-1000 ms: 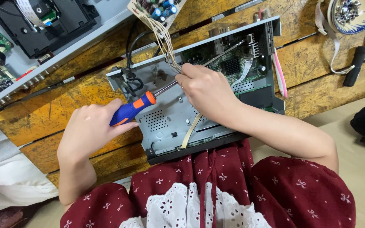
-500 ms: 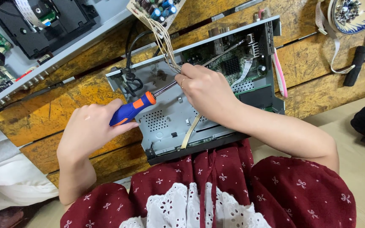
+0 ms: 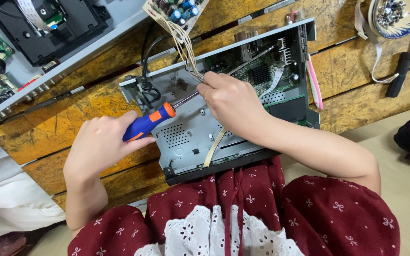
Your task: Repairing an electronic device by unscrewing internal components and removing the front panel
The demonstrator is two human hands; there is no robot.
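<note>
I see a screwdriver [image 3: 150, 121] with a blue and orange handle left of the frame's centre, its metal shaft slanting up to the right. Its tip end is lost at the open grey metal chassis [image 3: 191, 132], which lies flat mid-frame, a green circuit board in its upper right part.

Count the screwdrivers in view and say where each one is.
2. The blue-and-orange screwdriver is in the left hand, its shaft reaching into the open metal chassis. A black-handled screwdriver lies on the wooden bench at far right. Others may be hidden.
</note>
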